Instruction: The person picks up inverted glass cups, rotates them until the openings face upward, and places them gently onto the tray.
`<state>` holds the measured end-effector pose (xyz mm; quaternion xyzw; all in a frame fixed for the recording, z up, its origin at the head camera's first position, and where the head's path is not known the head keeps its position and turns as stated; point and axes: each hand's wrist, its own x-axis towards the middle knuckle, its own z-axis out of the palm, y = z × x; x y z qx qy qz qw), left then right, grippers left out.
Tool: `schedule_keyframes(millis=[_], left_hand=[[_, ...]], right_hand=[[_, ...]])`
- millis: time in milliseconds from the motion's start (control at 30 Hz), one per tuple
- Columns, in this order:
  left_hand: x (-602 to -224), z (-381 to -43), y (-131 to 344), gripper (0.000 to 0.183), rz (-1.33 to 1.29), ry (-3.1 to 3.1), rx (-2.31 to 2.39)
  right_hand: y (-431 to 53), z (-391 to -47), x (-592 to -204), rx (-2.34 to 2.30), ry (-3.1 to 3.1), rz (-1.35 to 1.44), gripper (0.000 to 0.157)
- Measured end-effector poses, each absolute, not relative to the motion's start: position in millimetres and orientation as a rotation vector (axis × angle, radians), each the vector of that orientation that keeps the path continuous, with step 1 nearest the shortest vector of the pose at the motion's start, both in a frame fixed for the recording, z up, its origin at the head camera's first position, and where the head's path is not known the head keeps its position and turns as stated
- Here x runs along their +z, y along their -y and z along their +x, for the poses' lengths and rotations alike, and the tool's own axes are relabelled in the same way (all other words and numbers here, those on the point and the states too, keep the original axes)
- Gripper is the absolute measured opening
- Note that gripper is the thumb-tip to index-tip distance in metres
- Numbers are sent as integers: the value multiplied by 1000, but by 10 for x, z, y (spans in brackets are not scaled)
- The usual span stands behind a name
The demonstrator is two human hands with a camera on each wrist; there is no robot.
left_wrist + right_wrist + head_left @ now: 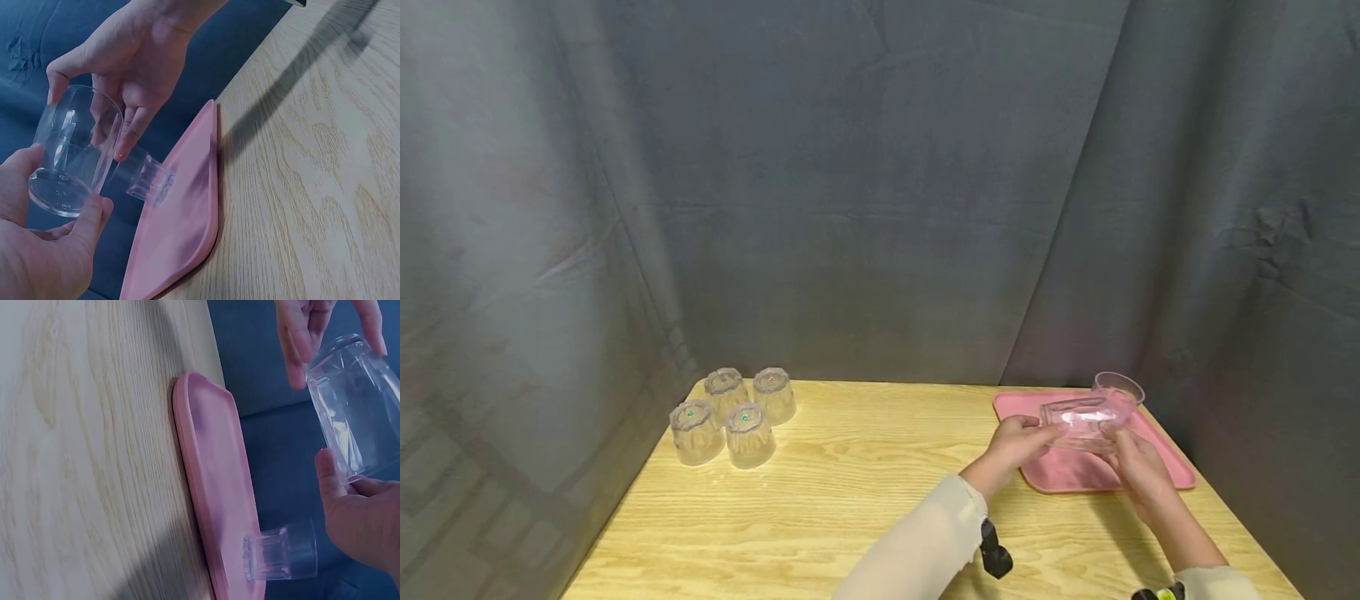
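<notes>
Both hands hold a clear glass (1078, 419) tipped on its side above a pink tray (1075, 473). My left hand (1017, 442) grips the base end, thumb on one side and fingers on the other, as the left wrist view shows. At the rim end, my right hand (1138, 467) has its thumb and fingers around the glass. Behind the held glass, a second clear glass (281, 553) stands upright on the tray, mouth up; in the head view the held glass partly hides it.
Several clear glasses (750, 437) stand upside down in a cluster at the table's far left corner. The light wooden table (850, 467) spans between them and the tray. Grey curtains (865, 208) hang close behind and on both sides.
</notes>
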<state>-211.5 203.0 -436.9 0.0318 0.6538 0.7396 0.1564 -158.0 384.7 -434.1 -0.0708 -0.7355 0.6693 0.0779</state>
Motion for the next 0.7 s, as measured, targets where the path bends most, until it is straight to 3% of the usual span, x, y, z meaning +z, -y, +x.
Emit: schedule_keyframes(millis=[233,533,700], left_hand=[[-4399,-2146,-1998,47,105,-1952,2076],[-4512,-2185,-1972,36,54,-2127,1927],[-4595,-2208,-1945,41,73,-2327,1728]], right_hand=[[-4003,-1609,-4331,1917,2279,-197,27],[-4175,-1616,-4212,1608,2588,-487,78],[-4271,-1601,-4182,1539,2647,-466,79]])
